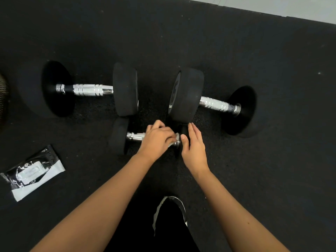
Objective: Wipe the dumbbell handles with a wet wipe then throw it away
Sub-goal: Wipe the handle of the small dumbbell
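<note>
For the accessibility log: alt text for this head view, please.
The left hand wipes the small dumbbell's chrome handle while the right hand steadies its far end. Two larger dumbbells lie beyond; a wipes packet lies left.

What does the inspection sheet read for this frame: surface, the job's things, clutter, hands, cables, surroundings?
Surface: black speckled rubber floor mat.
Job's things: small dumbbell nearest the person; large left dumbbell and large right dumbbell beyond it, chrome handles bare; wet wipe only partly visible under the fingers on the small dumbbell's handle; wipes packet lying flat to the left.
Clutter: brownish object at the left edge, cut off, unidentifiable.
Hands: left hand curled over the small dumbbell's handle and wipe; right hand fingers straight, resting against its right end.
Cables: nothing seen.
Surroundings: pale floor strip top right; no bin in view.
</note>
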Action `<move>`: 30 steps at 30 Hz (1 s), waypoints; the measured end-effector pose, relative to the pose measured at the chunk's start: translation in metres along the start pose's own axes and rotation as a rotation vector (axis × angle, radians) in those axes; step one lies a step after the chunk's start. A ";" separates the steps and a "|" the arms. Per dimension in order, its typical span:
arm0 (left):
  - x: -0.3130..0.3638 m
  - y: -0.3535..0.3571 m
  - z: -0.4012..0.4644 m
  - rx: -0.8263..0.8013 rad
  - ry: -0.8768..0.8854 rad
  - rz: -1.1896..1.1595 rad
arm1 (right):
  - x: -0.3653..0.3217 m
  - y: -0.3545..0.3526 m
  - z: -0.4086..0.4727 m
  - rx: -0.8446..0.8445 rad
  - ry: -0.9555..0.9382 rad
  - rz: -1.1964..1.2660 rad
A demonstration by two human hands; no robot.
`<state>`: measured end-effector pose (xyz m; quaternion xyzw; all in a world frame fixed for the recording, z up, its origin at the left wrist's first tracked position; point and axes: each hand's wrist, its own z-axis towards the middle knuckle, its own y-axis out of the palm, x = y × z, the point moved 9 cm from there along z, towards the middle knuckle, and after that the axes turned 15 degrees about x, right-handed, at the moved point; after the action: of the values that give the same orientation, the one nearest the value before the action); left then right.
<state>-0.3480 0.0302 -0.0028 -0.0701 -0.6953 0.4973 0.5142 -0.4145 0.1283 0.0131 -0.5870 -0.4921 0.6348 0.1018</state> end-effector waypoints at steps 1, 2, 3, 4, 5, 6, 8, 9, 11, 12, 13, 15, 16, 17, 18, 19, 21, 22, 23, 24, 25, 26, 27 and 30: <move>0.005 0.002 0.000 -0.015 0.022 0.012 | 0.000 0.000 0.000 0.001 -0.003 0.000; 0.007 0.003 0.000 -0.023 0.045 0.022 | 0.000 0.000 0.000 0.001 -0.003 0.000; 0.007 0.002 -0.001 -0.028 0.070 0.026 | 0.000 0.000 0.000 -0.001 -0.002 -0.001; 0.005 -0.001 -0.003 -0.024 0.095 0.026 | 0.000 0.000 -0.001 -0.004 -0.004 -0.002; 0.001 -0.005 -0.005 -0.012 0.109 0.025 | 0.000 0.000 -0.001 -0.006 -0.006 -0.003; -0.006 -0.009 -0.006 0.006 0.104 0.026 | -0.001 0.000 -0.001 -0.007 -0.009 -0.006; -0.019 -0.015 -0.004 0.027 0.048 0.035 | -0.001 0.000 -0.001 -0.005 -0.011 -0.008; -0.021 -0.014 -0.002 0.020 0.016 0.037 | -0.001 0.000 -0.001 -0.003 -0.008 -0.006; -0.015 -0.006 0.002 -0.009 -0.008 0.026 | 0.000 0.001 0.000 0.000 0.003 -0.003; -0.009 -0.001 0.003 -0.026 0.004 0.018 | 0.000 0.001 0.000 0.001 0.004 -0.003; -0.002 0.002 0.003 -0.038 0.024 0.010 | -0.001 0.000 0.000 0.001 0.000 -0.005; 0.005 0.004 0.000 -0.039 0.077 -0.008 | -0.001 0.000 -0.001 0.005 -0.014 -0.011; 0.005 0.002 -0.003 -0.029 0.118 -0.011 | -0.002 -0.001 -0.001 0.008 -0.022 -0.011; 0.004 -0.001 -0.006 -0.018 0.164 -0.007 | -0.002 -0.001 -0.001 0.010 -0.029 -0.010; 0.001 -0.003 -0.008 -0.006 0.198 -0.003 | -0.002 -0.001 -0.002 0.011 -0.035 -0.008; -0.003 -0.006 -0.008 0.005 0.197 -0.011 | -0.003 -0.001 -0.002 0.011 -0.038 -0.006; -0.012 -0.009 -0.004 0.013 0.118 -0.048 | -0.002 0.000 -0.002 0.010 -0.034 -0.002; -0.012 -0.007 -0.002 0.003 0.089 -0.057 | -0.001 0.000 -0.002 0.011 -0.030 -0.002; -0.008 -0.004 -0.001 -0.007 0.088 -0.052 | -0.001 0.000 -0.002 0.011 -0.027 -0.003; -0.004 0.000 -0.002 -0.013 0.104 -0.041 | -0.001 0.000 -0.001 0.010 -0.024 -0.003; 0.001 0.002 -0.005 -0.012 0.129 -0.025 | -0.001 0.000 -0.001 0.009 -0.022 -0.003; 0.005 0.003 -0.008 -0.003 0.162 -0.002 | -0.001 0.000 -0.001 0.009 -0.023 -0.003; 0.009 0.002 -0.012 0.021 0.197 0.028 | -0.002 0.000 -0.001 0.009 -0.023 -0.002; 0.015 -0.002 -0.025 0.140 0.328 0.152 | 0.000 0.000 -0.001 0.007 -0.014 0.005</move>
<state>-0.3343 0.0533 0.0079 -0.1665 -0.5584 0.5637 0.5854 -0.4132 0.1289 0.0134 -0.5833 -0.4892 0.6409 0.0987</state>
